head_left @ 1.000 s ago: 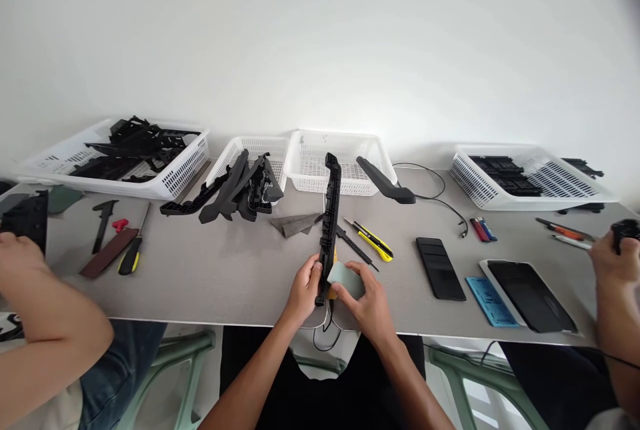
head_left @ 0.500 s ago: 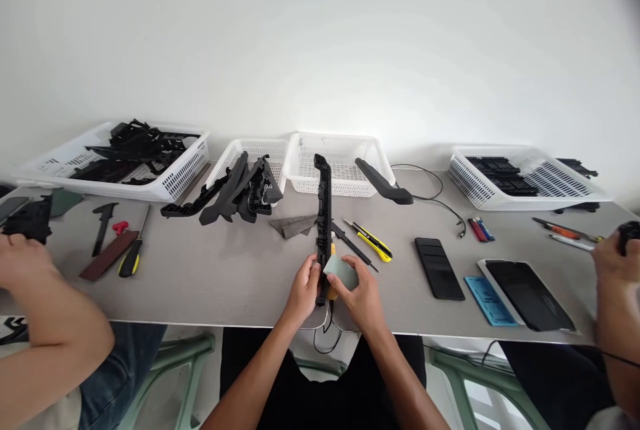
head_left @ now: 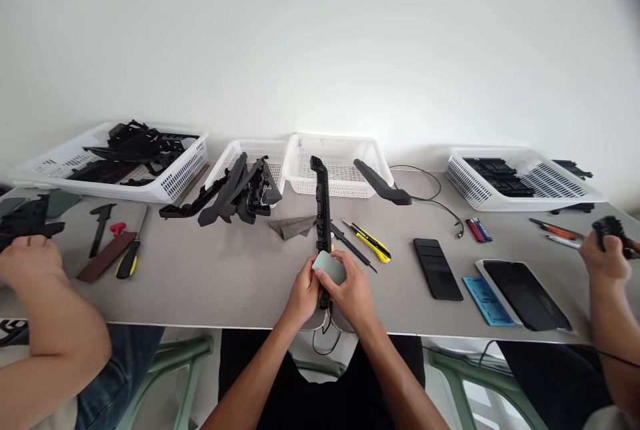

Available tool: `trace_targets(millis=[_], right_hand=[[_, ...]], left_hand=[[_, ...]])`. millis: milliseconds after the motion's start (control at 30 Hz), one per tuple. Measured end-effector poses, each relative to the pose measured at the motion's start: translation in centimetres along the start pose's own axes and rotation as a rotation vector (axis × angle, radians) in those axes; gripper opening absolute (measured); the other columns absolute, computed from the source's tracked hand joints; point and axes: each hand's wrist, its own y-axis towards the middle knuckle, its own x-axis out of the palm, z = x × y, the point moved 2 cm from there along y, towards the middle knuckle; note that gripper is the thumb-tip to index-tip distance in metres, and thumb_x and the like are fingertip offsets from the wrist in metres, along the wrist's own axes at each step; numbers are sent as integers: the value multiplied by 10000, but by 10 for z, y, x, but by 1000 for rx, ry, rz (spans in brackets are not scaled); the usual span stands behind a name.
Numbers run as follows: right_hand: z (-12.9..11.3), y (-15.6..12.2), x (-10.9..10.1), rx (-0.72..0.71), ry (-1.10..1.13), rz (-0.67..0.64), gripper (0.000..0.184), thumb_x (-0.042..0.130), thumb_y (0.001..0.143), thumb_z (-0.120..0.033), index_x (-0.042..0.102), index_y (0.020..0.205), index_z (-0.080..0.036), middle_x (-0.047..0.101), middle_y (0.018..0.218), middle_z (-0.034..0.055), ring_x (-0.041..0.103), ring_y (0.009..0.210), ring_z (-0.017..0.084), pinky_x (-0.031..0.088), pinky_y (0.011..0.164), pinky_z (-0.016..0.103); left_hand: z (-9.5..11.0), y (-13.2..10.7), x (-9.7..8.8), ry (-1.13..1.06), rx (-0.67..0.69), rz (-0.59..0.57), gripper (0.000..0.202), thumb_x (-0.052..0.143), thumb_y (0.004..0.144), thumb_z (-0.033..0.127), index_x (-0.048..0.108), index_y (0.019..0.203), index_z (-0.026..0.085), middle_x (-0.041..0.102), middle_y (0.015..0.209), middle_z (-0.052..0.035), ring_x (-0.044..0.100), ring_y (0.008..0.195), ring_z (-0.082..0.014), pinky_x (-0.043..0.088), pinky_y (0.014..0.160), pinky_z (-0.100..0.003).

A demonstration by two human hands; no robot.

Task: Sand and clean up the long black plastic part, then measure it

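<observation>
My left hand [head_left: 303,291] is closed around the lower end of a long black plastic trim part [head_left: 323,210], which points away from me above the table's front edge. A small pale grey-green piece of sandpaper [head_left: 329,267] is pinched in my right hand [head_left: 354,289], thumb on top. It lies over the trim part near my left fingers and hides that stretch. Beyond my hands are a yellow utility knife [head_left: 369,241], a dark caliper [head_left: 353,247] and a crumpled grey cloth [head_left: 293,227]. Part of a yellow-orange handle is hidden behind my right hand.
White baskets [head_left: 335,189] line the wall; several black parts [head_left: 240,193] lean on one. A curved black part [head_left: 383,183] rests on another's rim. Phones [head_left: 437,269] lie right. Co-workers' hands [head_left: 35,260] work at both sides. A screwdriver [head_left: 129,258] lies left.
My right hand has moved the sandpaper slightly left and up, from beside the trim part to across it. The right-hand co-worker's hand has shifted further into view with a black part.
</observation>
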Motion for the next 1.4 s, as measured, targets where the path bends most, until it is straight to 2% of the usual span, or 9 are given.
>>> trace_targets(millis=[200,400,600,667,767,867,1300,1400], right_hand=[[4,0,-6,59,-1,60,394,746,946,-522,712,1213,-234,799,1219,121,744,1154,353,583,985,475],[-6,2,2,18,-28,23,337,741,950,-446,705,1225,-254,793,1228,101,732,1168,340,568,998,466],[9,0,-6,88,-14,67,396,749,945,-512,706,1226,-235,798,1228,117,740,1180,357,576,1005,495],[15,-3,-10,84,-22,62,413,754,943,-521,706,1232,-230,795,1237,122,735,1194,361,576,1018,504],[18,-7,-12,9,-17,-12,397,764,943,-498,709,1242,-241,789,1255,115,729,1198,348,579,1033,499],[20,-9,-16,-4,-28,5,386,766,943,-498,718,1231,-246,793,1243,116,736,1182,352,585,1034,510],[31,-21,-24,-20,16,-39,377,781,933,-486,719,1211,-240,801,1222,117,754,1150,346,603,1027,506],[29,-28,-27,-42,18,-102,356,795,921,-447,724,1209,-250,800,1221,103,757,1142,336,611,1019,486]], left_hand=[[4,0,1,24,-7,6,597,463,1063,720,648,1281,196,573,700,30,483,568,-162,413,586,-291],[6,-2,0,49,29,13,596,428,1073,724,651,1198,185,599,758,12,515,615,-162,436,613,-290],[4,-1,0,60,33,78,541,463,1081,666,661,1290,208,728,902,-55,698,877,-259,565,806,-366],[4,-1,0,59,33,80,527,475,1079,652,673,1295,214,752,948,-68,716,947,-277,574,868,-388],[5,0,-1,52,36,75,514,474,1087,630,689,1312,221,773,995,-80,723,1010,-288,571,935,-409],[6,0,-1,52,42,67,506,472,1090,623,706,1303,228,782,1025,-82,722,1052,-292,565,968,-417],[7,-1,-3,45,31,74,532,467,1088,644,709,1301,221,787,1038,-95,726,1029,-299,572,937,-412],[6,-1,-3,43,33,84,543,473,1081,660,712,1291,220,784,1018,-89,727,1032,-298,573,944,-413]])
